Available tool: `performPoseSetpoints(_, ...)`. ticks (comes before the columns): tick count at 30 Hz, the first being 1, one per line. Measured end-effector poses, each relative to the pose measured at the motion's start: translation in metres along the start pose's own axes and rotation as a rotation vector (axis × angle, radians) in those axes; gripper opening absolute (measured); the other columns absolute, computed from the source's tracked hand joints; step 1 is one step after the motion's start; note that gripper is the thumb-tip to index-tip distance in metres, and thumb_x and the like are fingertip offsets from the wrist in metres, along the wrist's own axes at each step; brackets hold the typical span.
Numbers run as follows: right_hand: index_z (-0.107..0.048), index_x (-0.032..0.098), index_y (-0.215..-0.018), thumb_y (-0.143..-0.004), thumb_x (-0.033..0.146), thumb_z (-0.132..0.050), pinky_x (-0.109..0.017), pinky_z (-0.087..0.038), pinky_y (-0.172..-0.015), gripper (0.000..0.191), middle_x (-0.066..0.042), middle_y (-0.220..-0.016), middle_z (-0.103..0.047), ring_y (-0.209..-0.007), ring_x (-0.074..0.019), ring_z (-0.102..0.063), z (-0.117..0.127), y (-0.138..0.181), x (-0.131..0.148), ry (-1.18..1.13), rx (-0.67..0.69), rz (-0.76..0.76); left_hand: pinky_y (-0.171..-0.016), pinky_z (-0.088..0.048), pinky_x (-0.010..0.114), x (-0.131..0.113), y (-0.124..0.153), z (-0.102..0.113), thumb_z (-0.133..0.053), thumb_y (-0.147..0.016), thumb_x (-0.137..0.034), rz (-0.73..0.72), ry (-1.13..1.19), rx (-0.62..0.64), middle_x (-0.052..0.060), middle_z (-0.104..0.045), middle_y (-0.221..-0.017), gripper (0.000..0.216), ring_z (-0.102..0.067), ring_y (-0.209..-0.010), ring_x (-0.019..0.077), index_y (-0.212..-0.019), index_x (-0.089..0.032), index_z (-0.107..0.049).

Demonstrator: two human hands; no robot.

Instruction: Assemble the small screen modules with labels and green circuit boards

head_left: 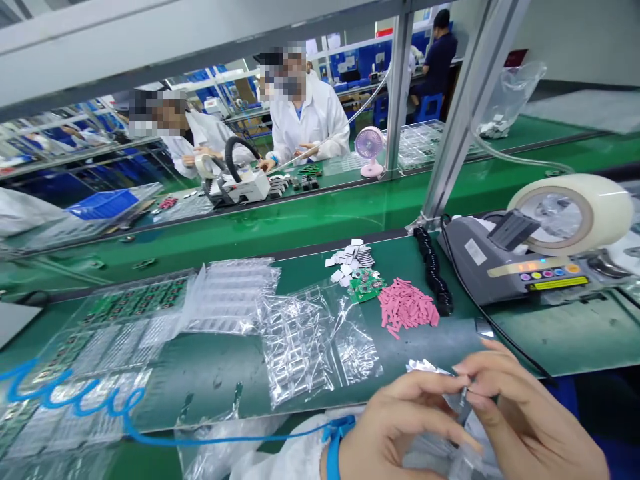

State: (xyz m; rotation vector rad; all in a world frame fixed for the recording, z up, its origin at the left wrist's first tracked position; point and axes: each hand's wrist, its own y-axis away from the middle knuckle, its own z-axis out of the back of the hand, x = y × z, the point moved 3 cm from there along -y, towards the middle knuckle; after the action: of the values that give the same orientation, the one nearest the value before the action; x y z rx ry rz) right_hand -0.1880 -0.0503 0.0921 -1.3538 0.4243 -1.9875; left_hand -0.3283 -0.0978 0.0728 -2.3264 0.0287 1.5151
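My left hand (400, 423) and my right hand (530, 417) meet at the lower right, fingertips pinched together on a small grey piece (463, 399). Its exact kind cannot be made out. Clear, crinkled plastic (423, 453) shows below and between my hands. Just behind my left fingers lie some small white pieces (425, 365), partly hidden. A blue wrist strap (334, 450) with a coiled blue cord (90, 400) is around my left wrist. Beyond my hands is a pile of pink strips (407, 305).
Green circuit boards (367, 285), white squares (353, 257) and clear bags of silvery parts (297, 347) lie on the green bench. Clear trays (233, 293) and board-filled trays (135, 298) stretch left. A tape dispenser (480, 260) stands right, beside black coils (433, 270). Co-workers (313, 117) sit opposite.
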Motion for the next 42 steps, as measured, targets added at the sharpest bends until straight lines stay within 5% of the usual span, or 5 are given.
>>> performPoseSetpoints(5, -0.052, 0.023, -0.078, -0.089, 0.022, -0.049, -0.03, -0.037, -0.098, 0.012, 0.0, -0.081, -0.058, -0.076, -0.0133, -0.059, 0.001, 0.003, -0.001, 0.037, 0.018, -0.029, -0.092, -0.044, 0.028, -0.003, 0.001, 0.001, -0.073, -0.067, -0.032, -0.007, -0.081, 0.006, 0.002, -0.053, -0.132, 0.041, -0.054, -0.11, 0.0214, -0.107, -0.035, -0.065)
performPoseSetpoints(18, -0.054, 0.022, -0.075, -0.085, 0.016, -0.05, -0.033, -0.033, -0.1, 0.012, 0.001, -0.08, -0.057, -0.072, -0.0134, -0.057, -0.004, 0.01, -0.008, 0.06, 0.009, -0.024, -0.091, -0.044, 0.028, -0.006, -0.001, 0.0, -0.075, -0.064, -0.034, -0.057, -0.127, -0.045, 0.003, -0.057, -0.128, 0.042, -0.059, -0.105, 0.0221, -0.105, -0.035, -0.066)
performPoseSetpoints(29, -0.056, 0.022, -0.074, -0.082, 0.015, -0.053, -0.047, -0.038, -0.094, 0.011, 0.001, -0.075, -0.058, -0.069, -0.0172, -0.058, -0.003, 0.016, -0.01, 0.064, -0.084, -0.058, -0.098, -0.043, 0.031, -0.01, -0.006, -0.003, -0.077, -0.061, -0.033, -0.094, -0.235, -0.023, 0.012, -0.058, -0.127, 0.043, -0.06, -0.108, 0.0252, -0.102, -0.022, -0.07)
performPoseSetpoints(34, -0.054, 0.022, -0.07, -0.085, 0.018, -0.051, -0.044, -0.038, -0.092, 0.016, 0.0, -0.075, -0.058, -0.071, -0.0177, -0.059, -0.004, 0.017, -0.011, 0.136, -0.074, -0.03, -0.097, -0.044, 0.031, -0.011, -0.008, -0.004, -0.078, -0.061, -0.028, -0.153, -0.231, -0.008, 0.015, -0.058, -0.126, 0.043, -0.062, -0.105, 0.0249, -0.102, -0.018, -0.07)
performPoseSetpoints(42, -0.047, 0.021, -0.074, -0.088, 0.017, -0.043, -0.046, -0.032, -0.092, 0.015, -0.002, -0.078, -0.052, -0.075, -0.0183, -0.053, -0.013, 0.015, -0.012, 0.161, -0.023, 0.006, -0.1, -0.041, 0.037, -0.01, -0.004, 0.002, -0.079, -0.058, -0.026, -0.004, -0.154, -0.039, 0.008, -0.059, -0.126, 0.048, -0.059, -0.109, 0.0257, -0.104, -0.029, -0.068)
